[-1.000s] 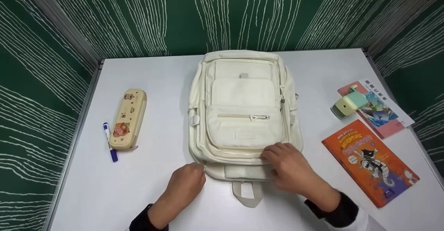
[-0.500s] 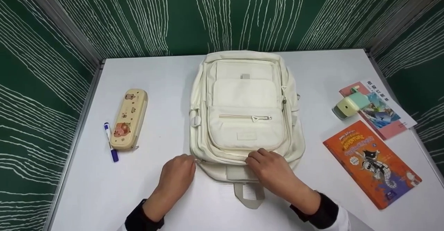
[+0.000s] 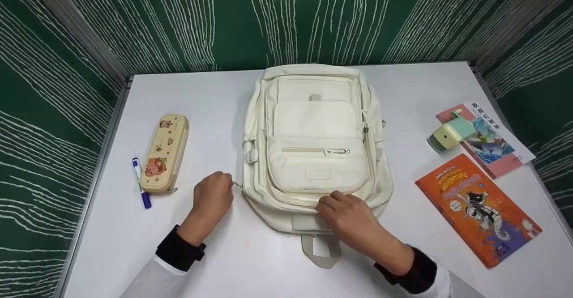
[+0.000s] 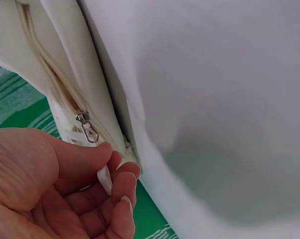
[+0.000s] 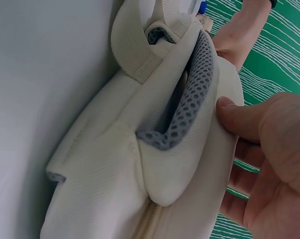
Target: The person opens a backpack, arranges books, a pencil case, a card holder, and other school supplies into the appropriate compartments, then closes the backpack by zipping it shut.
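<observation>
A cream backpack [image 3: 317, 119] lies on its back, its top handle [image 3: 321, 260] toward the person. My left hand [image 3: 212, 199] is beside the bag's lower left side and pinches a zipper pull [image 4: 104, 179] between thumb and fingers. In the left wrist view the metal slider [image 4: 83, 117] sits on the zipper track, with a narrow gap along part of it. My right hand [image 3: 351, 215] grips the bag's near edge, thumb on one side of the fabric and fingers on the other. Grey mesh padding [image 5: 189, 99] shows near it in the right wrist view.
On the left lie a yellow pencil case [image 3: 165, 155] and a blue-capped marker [image 3: 141, 184]. On the right are an orange book [image 3: 479, 210], a pink-and-white book [image 3: 492, 161] and a green-and-yellow pencil sharpener [image 3: 447, 136]. Green walls [image 3: 237, 20] border the white table [image 3: 201, 92].
My left hand has moved left and away from the person along the bag's side, drawing the zipper pull along. The right hand has shifted left along the near edge, then stayed.
</observation>
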The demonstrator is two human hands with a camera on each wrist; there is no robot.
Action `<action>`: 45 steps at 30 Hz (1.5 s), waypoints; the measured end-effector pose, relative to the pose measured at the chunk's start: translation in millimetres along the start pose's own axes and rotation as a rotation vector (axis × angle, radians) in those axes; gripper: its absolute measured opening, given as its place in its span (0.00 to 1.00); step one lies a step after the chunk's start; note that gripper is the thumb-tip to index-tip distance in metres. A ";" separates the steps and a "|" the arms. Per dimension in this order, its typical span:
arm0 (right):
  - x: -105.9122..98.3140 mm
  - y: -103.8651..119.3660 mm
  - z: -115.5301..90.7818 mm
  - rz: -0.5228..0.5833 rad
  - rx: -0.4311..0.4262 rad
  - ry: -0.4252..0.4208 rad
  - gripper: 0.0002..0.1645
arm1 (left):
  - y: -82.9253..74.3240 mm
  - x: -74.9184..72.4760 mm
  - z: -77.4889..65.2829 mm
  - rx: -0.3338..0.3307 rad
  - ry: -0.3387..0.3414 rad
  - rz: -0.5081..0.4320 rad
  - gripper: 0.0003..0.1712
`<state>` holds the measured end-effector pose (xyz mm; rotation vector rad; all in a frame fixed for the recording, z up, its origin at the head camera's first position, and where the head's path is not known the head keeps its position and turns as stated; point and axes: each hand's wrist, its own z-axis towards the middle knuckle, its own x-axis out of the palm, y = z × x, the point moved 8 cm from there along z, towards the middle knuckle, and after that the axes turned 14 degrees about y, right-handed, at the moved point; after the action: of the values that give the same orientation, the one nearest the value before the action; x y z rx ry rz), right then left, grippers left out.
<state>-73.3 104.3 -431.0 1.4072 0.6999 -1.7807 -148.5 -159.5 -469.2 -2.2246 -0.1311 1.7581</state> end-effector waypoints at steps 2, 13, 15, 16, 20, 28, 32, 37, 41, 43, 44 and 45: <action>-0.5 -1.0 -0.8 -0.004 -0.004 0.005 0.07 | -0.7 -3.2 10.2 -0.011 0.020 0.040 0.04; -5.1 -0.3 -3.0 0.020 -0.041 0.001 0.12 | 8.8 -12.7 60.5 -0.114 0.093 0.112 0.06; -5.1 0.6 -2.5 0.021 -0.044 0.006 0.13 | 11.2 -13.3 68.1 -0.122 0.108 0.111 0.08; -4.8 0.9 -2.5 0.024 -0.042 0.007 0.14 | 12.3 -13.7 71.9 -0.125 0.116 0.111 0.09; -3.9 1.2 -3.0 0.028 -0.032 0.019 0.14 | 15.2 -15.2 87.0 -0.127 0.117 0.095 0.10; -4.4 1.2 -3.6 0.023 -0.018 0.015 0.10 | 14.0 -16.7 104.0 -0.100 0.047 0.068 0.13; -5.5 -1.7 -2.8 0.032 -0.005 0.003 0.10 | -7.2 -23.6 90.3 -0.018 -0.084 0.101 0.07; -8.2 -3.5 -3.8 0.047 0.003 -0.018 0.10 | -73.0 -31.0 33.4 0.254 -0.314 0.119 0.06; -13.1 -3.2 -1.5 0.038 0.000 -0.036 0.10 | -119.9 -20.7 -16.5 0.566 -0.328 0.020 0.11; -16.6 -3.0 0.8 0.032 0.000 -0.051 0.09 | -135.1 -13.7 -34.1 0.675 -0.287 -0.016 0.14; -18.6 -2.9 2.1 0.030 0.001 -0.061 0.08 | -140.8 -10.7 -41.3 0.716 -0.279 -0.018 0.15; -20.7 -2.9 3.3 0.027 0.003 -0.069 0.08 | -145.2 -8.9 -47.2 0.742 -0.281 -0.008 0.16</action>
<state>-75.1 107.9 -410.2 1.3440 0.6391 -1.8009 -88.7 -32.2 -409.2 -1.4470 0.3911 1.7249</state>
